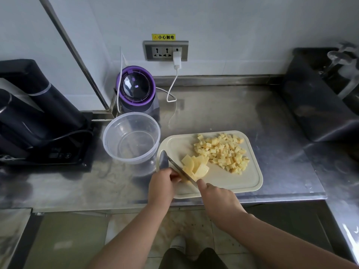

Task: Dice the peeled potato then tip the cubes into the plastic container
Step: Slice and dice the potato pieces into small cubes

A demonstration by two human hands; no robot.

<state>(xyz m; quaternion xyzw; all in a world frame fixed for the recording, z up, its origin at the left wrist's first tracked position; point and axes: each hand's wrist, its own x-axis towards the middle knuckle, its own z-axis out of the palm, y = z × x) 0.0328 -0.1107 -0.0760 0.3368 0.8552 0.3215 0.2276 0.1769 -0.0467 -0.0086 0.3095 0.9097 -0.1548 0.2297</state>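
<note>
A cream cutting board (242, 181) lies on the steel counter. A heap of potato cubes (223, 152) covers its far right part. Several potato slices (196, 166) fan out at its near left. My left hand (163, 185) holds the near end of the potato with curled fingers. My right hand (217, 199) grips the handle of a knife (174, 166), whose blade runs up and left across the slices. A clear round plastic container (132, 138) stands just left of the board with nothing in it.
A purple-rimmed appliance (137, 90) with a white cable stands behind the container. A black appliance (35, 117) sits on the counter's left, and a dark box (314, 98) on the right. The counter's front edge (272, 199) runs close under the board.
</note>
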